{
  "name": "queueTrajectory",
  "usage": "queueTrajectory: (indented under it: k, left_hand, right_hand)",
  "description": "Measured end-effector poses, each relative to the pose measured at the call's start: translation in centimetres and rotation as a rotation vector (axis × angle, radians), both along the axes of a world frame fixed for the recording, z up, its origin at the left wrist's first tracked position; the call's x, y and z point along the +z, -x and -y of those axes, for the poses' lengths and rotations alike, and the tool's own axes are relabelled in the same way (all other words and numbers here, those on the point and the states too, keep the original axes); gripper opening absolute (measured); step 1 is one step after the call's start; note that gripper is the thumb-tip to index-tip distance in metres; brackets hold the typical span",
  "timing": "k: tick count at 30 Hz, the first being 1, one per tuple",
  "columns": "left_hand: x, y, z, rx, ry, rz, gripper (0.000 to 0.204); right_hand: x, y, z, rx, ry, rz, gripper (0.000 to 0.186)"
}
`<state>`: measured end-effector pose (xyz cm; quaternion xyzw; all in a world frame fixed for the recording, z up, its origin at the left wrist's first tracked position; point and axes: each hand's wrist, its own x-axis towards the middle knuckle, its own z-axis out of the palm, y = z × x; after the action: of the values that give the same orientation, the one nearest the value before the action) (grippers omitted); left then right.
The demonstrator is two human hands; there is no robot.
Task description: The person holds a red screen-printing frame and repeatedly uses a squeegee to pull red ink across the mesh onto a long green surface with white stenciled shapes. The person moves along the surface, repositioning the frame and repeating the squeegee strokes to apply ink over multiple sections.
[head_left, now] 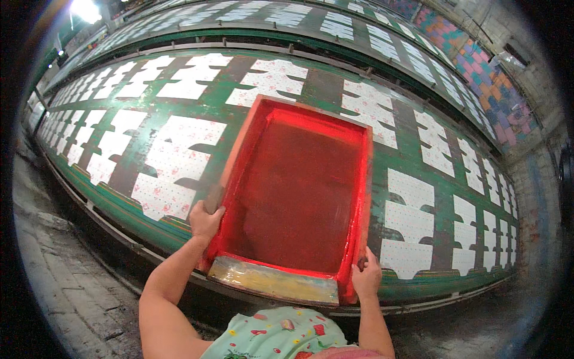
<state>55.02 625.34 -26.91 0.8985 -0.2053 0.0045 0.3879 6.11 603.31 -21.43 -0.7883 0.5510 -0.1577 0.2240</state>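
A large screen printing frame [294, 197], coated in red with a yellowish metal strip along its near end, lies over a long green table [167, 237]. My left hand [205, 220] is closed on a grip at the frame's left side. My right hand [367, 274] holds the right side near the front corner, its fingers curled round a grip there. Rows of white cut fabric pieces [408, 224] lie flat either side of the frame, several carrying small pink floral prints.
Behind, further long tables [385, 37] hold more white pieces. A multicoloured patchwork wall [478, 78] stands at the right and bright lamps [86, 11] shine at upper left. Paved floor [84, 281] runs below the table's front edge, where my patterned mint clothing shows.
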Motion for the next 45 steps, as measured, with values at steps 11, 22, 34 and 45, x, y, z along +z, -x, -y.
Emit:
queueTrajectory:
  k: [11,22,34,45]
  left_hand:
    - [0.5,-0.5,-0.1,-0.079,0.245,-0.181,0.053]
    - [-1.5,-1.4,-0.2,-0.072,0.277,-0.127,0.050]
    - [3.6,1.8,3.1,-0.198,0.560,-0.544,0.024]
    - [4.2,25.6,17.0,-0.180,0.555,-0.418,0.029]
  right_hand:
    - [0.7,-0.1,-0.8,-0.118,-0.067,-0.019,0.089]
    - [0.9,-0.5,-0.6,-0.052,-0.009,0.053,0.061]
    - [6.8,4.8,3.9,0.066,0.265,0.164,0.049]
    - [2.1,26.4,17.3,-0.088,0.206,0.228,0.055]
